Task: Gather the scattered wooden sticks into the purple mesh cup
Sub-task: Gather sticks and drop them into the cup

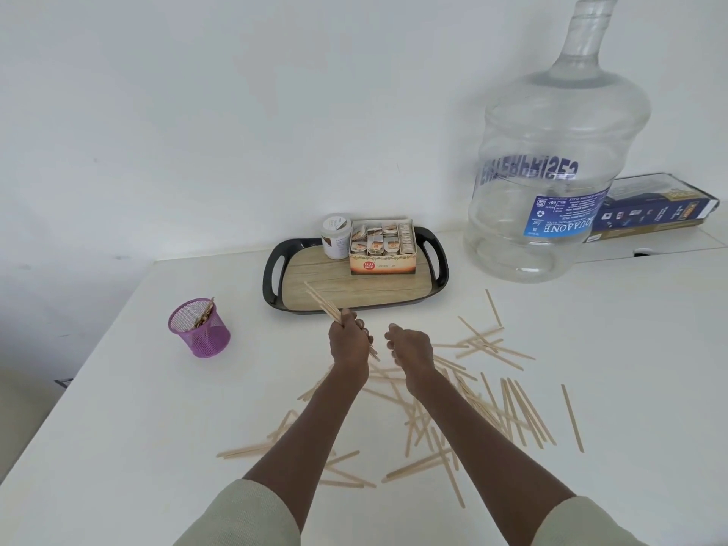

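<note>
Grip, left hand (348,340): a bundle of wooden sticks (327,305) is clasped in curled fingers, its free ends slanted up toward the tray. Grip, right hand (409,346): nothing is held; the fingers are loosely curled, just right of the left hand.

Scattered sticks (492,407): strewn flat across the white desk (118,447), nearer than the tray and to its right, many overlapped under both forearms.

Purple mesh cup (199,328): stood upright on the desk, left of the tray and apart from it; a few sticks are leaned inside.

Black tray (275,287), wood-patterned base: a tea box (382,252) and a white jar (336,236) are carried at its far side, touching.

Clear water jug (551,159): placed right of the tray, farther back.

Dark carton (662,208): laid flat behind the jug, farthest right of the tray.
</note>
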